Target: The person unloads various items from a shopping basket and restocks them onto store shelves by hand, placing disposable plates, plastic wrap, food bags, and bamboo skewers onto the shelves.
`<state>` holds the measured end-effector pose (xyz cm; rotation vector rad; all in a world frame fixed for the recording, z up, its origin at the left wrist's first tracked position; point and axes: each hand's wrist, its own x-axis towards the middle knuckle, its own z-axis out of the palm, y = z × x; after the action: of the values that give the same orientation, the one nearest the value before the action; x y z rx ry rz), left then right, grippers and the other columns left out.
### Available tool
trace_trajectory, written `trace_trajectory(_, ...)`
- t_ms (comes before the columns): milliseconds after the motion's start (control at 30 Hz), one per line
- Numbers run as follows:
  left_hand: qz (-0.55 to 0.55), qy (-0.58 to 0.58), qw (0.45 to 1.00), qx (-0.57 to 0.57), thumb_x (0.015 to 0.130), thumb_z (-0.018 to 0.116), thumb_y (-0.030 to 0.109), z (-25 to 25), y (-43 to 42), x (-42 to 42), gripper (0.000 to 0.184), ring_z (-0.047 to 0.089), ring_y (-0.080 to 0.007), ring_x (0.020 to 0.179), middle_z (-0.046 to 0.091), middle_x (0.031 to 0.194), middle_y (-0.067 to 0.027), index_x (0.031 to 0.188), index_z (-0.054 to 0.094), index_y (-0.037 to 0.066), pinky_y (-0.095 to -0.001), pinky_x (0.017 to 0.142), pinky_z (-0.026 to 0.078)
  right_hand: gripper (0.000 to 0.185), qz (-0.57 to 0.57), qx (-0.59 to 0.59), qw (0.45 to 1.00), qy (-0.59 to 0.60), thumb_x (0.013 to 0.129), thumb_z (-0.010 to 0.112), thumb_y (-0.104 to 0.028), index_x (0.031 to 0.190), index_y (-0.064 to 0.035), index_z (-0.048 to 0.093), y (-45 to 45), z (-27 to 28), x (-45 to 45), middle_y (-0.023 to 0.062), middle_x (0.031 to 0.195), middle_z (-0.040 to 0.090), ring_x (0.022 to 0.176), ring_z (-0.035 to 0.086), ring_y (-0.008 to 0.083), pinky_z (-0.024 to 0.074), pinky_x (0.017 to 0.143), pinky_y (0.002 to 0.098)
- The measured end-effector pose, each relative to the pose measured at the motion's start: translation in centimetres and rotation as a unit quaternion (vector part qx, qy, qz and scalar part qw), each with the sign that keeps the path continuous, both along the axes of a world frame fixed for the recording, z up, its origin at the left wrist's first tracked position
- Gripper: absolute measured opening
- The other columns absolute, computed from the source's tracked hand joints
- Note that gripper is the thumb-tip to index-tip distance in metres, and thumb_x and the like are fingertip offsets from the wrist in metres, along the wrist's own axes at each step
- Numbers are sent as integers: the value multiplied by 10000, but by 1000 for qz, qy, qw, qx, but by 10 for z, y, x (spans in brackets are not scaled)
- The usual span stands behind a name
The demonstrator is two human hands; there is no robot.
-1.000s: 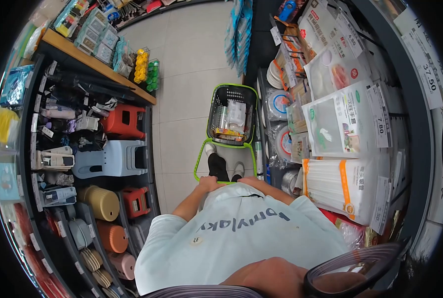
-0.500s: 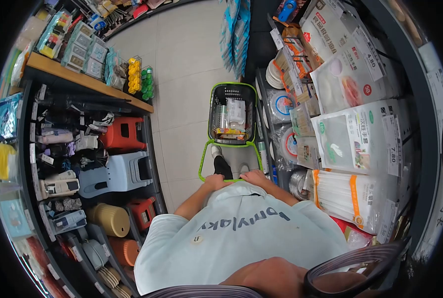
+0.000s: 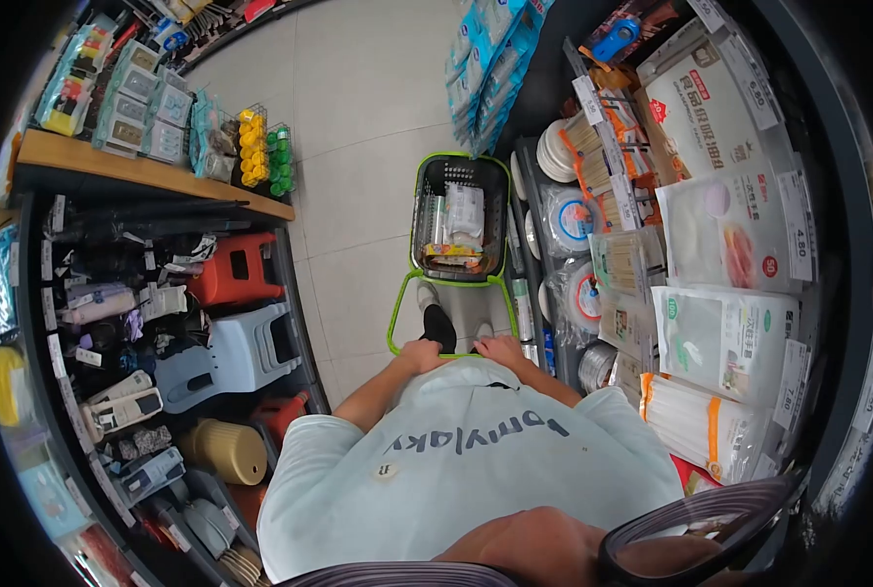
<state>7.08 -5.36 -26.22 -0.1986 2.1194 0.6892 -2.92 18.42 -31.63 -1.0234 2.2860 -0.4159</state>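
Note:
My left hand (image 3: 421, 356) and my right hand (image 3: 500, 348) are both closed around the end of a bright green handle (image 3: 395, 315) close to my waist. The handle belongs to a black shopping basket with a green rim (image 3: 419, 210), which stands on the floor in front of my feet. Inside the basket lie a white package (image 3: 465, 213) and a yellow and red packet (image 3: 453, 256). The undersides of my fingers are hidden.
On the left, shelves hold a red stool (image 3: 231, 274), a grey-blue stool (image 3: 231, 357) and a beige bin (image 3: 229, 452). Blue hanging packs (image 3: 490, 73) jut into the aisle at front right. Disposable glove packs (image 3: 725, 338) and other bagged goods fill the right shelf.
Shelf goods on both sides have slid back toward me, and the view has turned slightly. The basket keeps its place in front of me, both hands still on its handle.

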Motion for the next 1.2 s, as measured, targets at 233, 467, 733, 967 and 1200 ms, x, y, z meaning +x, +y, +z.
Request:
trace_trajectory(233,-43,61,996,44,771,535,755,-4,-25,-30,760,675,-355,968,703,1008,-202,997,684,45,-466,826,534,416,-38,20,998,43,965,468,-415,828,-101,703,-15,5,-9,187,709,677,638,663,387,532,604,505)
trace_trajectory(467,-49,90,991,88,748,597,736,19,-33,-80,738,680,-362,888,700,930,-196,947,670,29,-471,769,539,301,-137,-9,989,61,956,508,-310,806,-79,629,-17,18,-44,205,660,627,623,619,431,490,587,549)
trace_trajectory(733,-3,105,989,108,741,621,736,23,-36,-131,705,677,-367,809,691,810,-185,839,665,39,-460,729,528,244,-234,-34,967,97,935,539,-281,858,-71,636,-19,14,-99,224,704,626,684,623,439,472,619,557)
trace_trajectory(967,32,61,963,261,781,703,594,-32,-64,-172,570,656,-264,812,686,831,-135,861,669,31,-386,722,506,213,-340,-114,933,34,902,589,-235,833,-37,622,-57,28,-144,211,686,603,673,612,424,447,589,508)
trace_trajectory(1200,118,5,912,393,787,759,445,-48,-88,-220,470,611,-182,920,676,963,-84,989,694,26,-306,826,471,340,-293,-86,952,-9,908,578,-332,781,-21,629,-83,24,-205,215,680,586,681,607,412,438,604,488)
